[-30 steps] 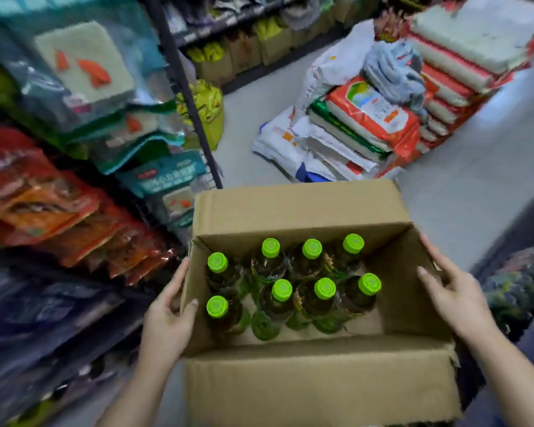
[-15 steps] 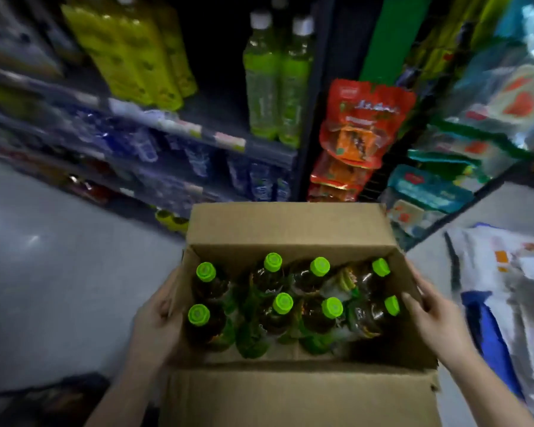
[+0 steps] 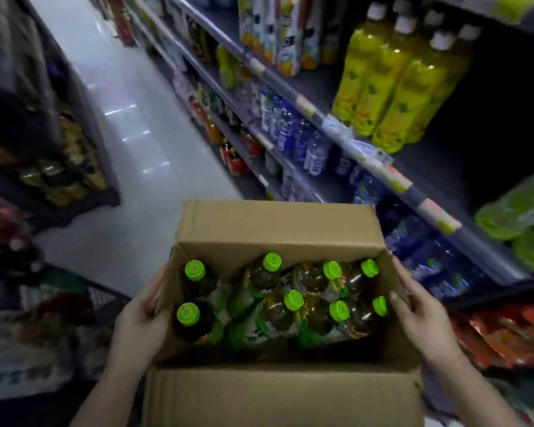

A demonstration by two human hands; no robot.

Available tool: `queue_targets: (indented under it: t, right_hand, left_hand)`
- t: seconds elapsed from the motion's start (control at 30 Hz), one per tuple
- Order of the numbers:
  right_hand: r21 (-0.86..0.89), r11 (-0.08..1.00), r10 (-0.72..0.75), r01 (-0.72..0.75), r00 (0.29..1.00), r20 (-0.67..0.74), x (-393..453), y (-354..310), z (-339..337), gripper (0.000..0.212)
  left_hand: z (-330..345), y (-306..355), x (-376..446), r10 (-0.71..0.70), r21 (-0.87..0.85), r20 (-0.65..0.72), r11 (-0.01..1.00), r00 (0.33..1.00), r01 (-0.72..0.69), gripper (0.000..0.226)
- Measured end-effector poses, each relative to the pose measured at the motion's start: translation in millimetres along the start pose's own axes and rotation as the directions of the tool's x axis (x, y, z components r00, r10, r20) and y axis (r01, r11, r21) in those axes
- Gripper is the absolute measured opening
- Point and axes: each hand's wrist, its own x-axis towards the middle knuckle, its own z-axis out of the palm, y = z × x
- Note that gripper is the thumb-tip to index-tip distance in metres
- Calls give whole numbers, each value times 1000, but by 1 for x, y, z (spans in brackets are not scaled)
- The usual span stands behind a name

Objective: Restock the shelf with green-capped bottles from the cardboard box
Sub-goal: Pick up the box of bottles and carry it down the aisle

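both hands, left (image 3: 139,318) and right (image 3: 421,315), grip closed on the cardboard box (image 3: 278,229) sides, green-capped bottles (image 3: 278,300) between them.

Cardboard box (image 3: 278,229) centre, eight bottles (image 3: 278,303) inside. Left hand (image 3: 139,328) on left wall, right hand (image 3: 423,322) on right wall. Shelf (image 3: 367,161) right, aisle floor (image 3: 127,143) left.

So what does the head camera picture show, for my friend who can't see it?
Two bare hands, left hand and right hand, hold an open cardboard box containing eight green-capped bottles. On the right, shelves hold yellow drink bottles.
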Motion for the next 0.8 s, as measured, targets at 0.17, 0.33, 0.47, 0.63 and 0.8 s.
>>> queue_targets:
  t: [0.17,0.33,0.47,0.63,0.8]
  right_hand:
    - [-29,996,-73,79,984,164,69,-43,33,67]
    - [-15,989,-139,146,962,234,145,-77,68,74]
    - [11,984,-174,179,942,287,217,-106,99,66]
    - [70,971,-237,228,902,360,299,-157,135,63]
    - [56,966,-256,254,892,372,370,-213,170,60]
  left_hand:
    - [-27,-1,27,-61,-30,-193,998,979,57,63]
    - [-42,4,62,-103,-72,-291,994,951,86,63]
    - [-50,15,102,-92,-41,-356,996,930,83,64]
    - [-60,45,156,-73,-40,-463,997,883,61,65]
    - [-83,74,215,-26,-12,-522,1000,853,24,70]
